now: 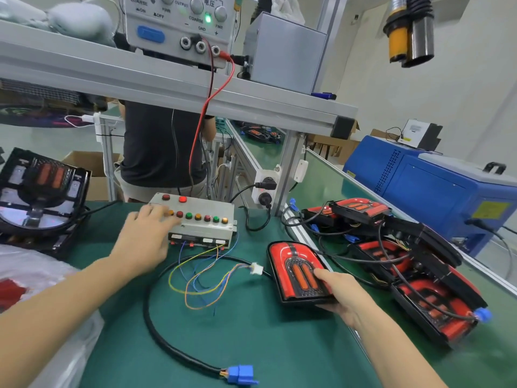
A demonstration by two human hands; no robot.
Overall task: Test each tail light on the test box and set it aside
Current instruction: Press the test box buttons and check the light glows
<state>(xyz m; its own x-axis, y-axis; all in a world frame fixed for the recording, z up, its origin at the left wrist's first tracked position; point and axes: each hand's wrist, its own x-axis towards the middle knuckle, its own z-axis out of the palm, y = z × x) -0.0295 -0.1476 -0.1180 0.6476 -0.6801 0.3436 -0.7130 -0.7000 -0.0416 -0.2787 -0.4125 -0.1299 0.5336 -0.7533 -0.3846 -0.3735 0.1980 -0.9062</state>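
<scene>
The left hand lay on the test box, its straight fingers pressing the left end of the lower button row, its grip closed on nothing. The box sat at the back of the green worktop, its top carrying two red buttons above a row of red, green and amber ones. Thin coloured wires ran from its front edge in loose loops to a white connector.

The right hand held a red tail light by its near end, thumb on the lens beside the two orange bars, fingers curled under the black base (the light lay low, at or just above the mat; I could not tell which). A black cable curved from near the white connector to a blue plug close to the near edge.

To the right, across an aluminium rail, a pile of tail lights lay with tangled black leads. At the left edge stood a black fixture. A power supply sat on the shelf above, a green lamp lit. Open mat lay between the cable loop and the held light.
</scene>
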